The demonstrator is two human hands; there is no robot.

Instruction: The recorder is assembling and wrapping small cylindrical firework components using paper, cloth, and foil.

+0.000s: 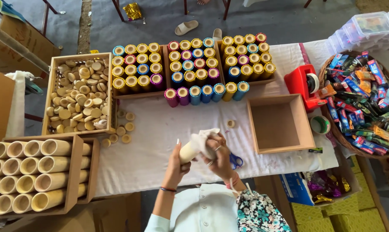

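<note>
in the head view, the left hand [176, 165] is clamped around the lower end of a plain bamboo tube [188, 151], which is held up in the air over the near edge of the cloth-covered bench [151, 141], its long axis running from lower left to upper right. the right hand [219, 157] is closed on a white cloth [204, 139] bunched over the tube's far end, so both hands meet on the tube, the left nearer its bare part. blue scissors [236, 161] lie just right of the right hand, an empty wooden box [280, 123] farther right, and rows of foil-wrapped tubes [190, 64] stand well beyond.
</note>
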